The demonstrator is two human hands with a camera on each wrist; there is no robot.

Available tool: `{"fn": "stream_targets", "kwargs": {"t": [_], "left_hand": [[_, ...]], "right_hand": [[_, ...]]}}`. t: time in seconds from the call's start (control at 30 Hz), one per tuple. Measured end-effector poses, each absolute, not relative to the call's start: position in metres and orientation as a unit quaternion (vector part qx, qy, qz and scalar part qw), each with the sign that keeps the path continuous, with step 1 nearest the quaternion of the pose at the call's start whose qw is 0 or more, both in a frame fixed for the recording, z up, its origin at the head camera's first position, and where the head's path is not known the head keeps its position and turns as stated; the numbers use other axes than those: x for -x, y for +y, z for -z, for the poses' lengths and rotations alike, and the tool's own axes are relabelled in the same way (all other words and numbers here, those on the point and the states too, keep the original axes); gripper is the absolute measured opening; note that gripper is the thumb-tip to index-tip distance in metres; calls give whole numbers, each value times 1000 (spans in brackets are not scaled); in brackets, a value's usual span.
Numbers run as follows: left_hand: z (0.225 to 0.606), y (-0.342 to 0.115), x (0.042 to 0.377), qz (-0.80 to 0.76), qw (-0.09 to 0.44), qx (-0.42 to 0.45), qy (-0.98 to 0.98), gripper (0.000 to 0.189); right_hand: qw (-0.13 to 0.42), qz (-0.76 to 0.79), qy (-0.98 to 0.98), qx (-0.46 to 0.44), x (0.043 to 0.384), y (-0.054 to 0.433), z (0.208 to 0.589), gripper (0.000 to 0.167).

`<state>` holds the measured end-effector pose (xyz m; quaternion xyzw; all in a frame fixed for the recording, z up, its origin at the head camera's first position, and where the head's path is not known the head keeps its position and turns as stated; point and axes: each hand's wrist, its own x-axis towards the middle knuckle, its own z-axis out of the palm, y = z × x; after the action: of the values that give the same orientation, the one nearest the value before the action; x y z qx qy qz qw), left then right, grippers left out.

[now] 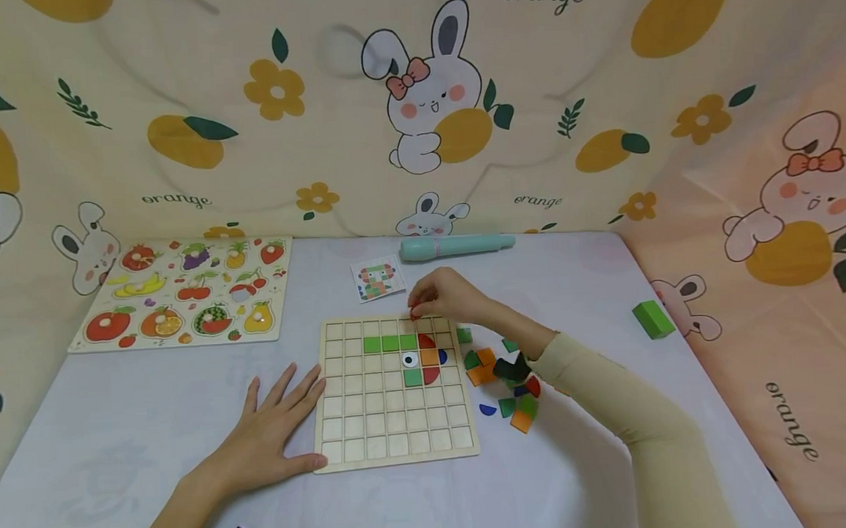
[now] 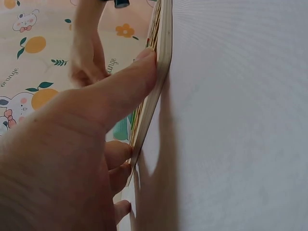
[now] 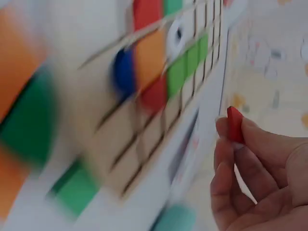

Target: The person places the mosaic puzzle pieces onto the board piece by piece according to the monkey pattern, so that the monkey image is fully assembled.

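A wooden grid board (image 1: 372, 404) lies in front of me, partly filled with coloured pieces. Green squares (image 1: 390, 343) run along an upper row, beside an eye piece (image 1: 410, 360), an orange square (image 1: 429, 357), a blue half-round (image 1: 443, 357) and two red rounded pieces. My left hand (image 1: 263, 436) rests at the board's left side, fingers spread, thumb and fingertips against its edge. Over the board's top edge, my right hand (image 1: 447, 294) pinches a small red piece (image 3: 235, 124) between thumb and fingertips.
Loose coloured pieces (image 1: 520, 422) lie scattered right of the board. Behind it are a small pattern card (image 1: 377, 278) and a teal pen-like tube (image 1: 458, 247). A fruit picture board (image 1: 166, 307) stands back left, and a green block (image 1: 654, 319) sits near the table's right edge.
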<state>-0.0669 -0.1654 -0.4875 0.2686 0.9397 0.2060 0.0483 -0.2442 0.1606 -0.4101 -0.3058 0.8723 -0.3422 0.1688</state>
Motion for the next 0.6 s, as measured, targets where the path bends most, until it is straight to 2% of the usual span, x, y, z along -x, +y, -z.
{"fn": "stream_targets", "kwargs": {"t": [0.17, 0.37, 0.6], "left_hand": [[489, -166, 67, -209, 48, -269, 939, 103], [487, -165, 67, -211, 55, -265, 939, 103], [488, -166, 68, -213, 54, -265, 939, 103]], "right_hand": [[196, 354, 853, 330, 242, 114, 420, 3], [203, 311, 853, 367, 242, 78, 430, 3], [200, 276, 854, 392, 236, 58, 436, 8]]}}
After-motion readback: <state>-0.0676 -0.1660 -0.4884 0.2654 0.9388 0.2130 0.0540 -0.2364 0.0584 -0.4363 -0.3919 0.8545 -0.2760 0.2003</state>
